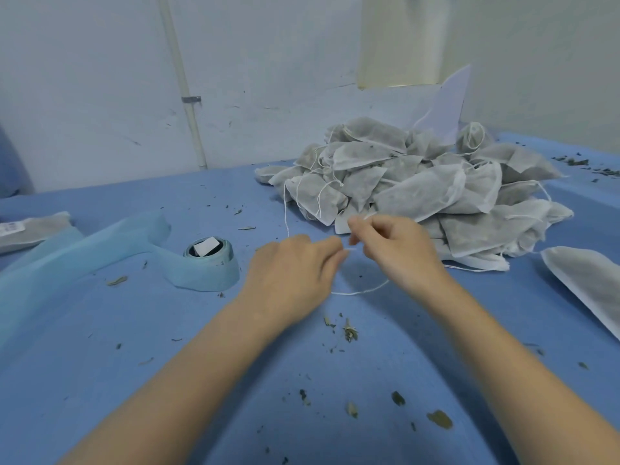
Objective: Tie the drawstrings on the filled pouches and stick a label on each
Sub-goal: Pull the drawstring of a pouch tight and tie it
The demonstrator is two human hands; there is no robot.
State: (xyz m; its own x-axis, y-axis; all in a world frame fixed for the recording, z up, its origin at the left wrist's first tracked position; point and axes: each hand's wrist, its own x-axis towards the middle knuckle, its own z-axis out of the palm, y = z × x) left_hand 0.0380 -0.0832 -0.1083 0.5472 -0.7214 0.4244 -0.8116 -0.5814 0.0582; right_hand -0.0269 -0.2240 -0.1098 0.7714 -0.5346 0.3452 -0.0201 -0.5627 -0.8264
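- Both hands are working one drawstring (360, 291) in front of the pile: left hand (295, 273) pinched narrow on one end, thumb against forefinger, and right hand (399, 250) pinched narrow on the other strand, a little higher and nearer the heap.
- Between them the string sags in a slack loop just above the blue tabletop (235, 380), running off to the right under my wrist toward a pouch at the foot of the pile of filled pouches (419, 182).
- To tie this well, I judge I should take up that slack first, keep both pinches close to the pouch's neck, and draw the ends apart evenly so the knot seats against the gathered mouth instead of halfway down the string.
- I should also pull clear of neighbouring strings; several hang loose off the pile and could get caught in the knot.
- For the label, the roll of blue backing tape (209, 263) lies near my left hand, with a white label showing in its core, so it is an easy reach once the knot holds.
- One pouch (30, 229) at the far left edge seems to carry a label already; another pouch (590, 283) lies apart at the right, cut off by the frame.
- Hard to tell: which pouch this string belongs to, since my right hand covers the join, and whether a knot has begun, as the fingertips are blurred.
- Dried leaf bits (349, 330) litter the cloth.
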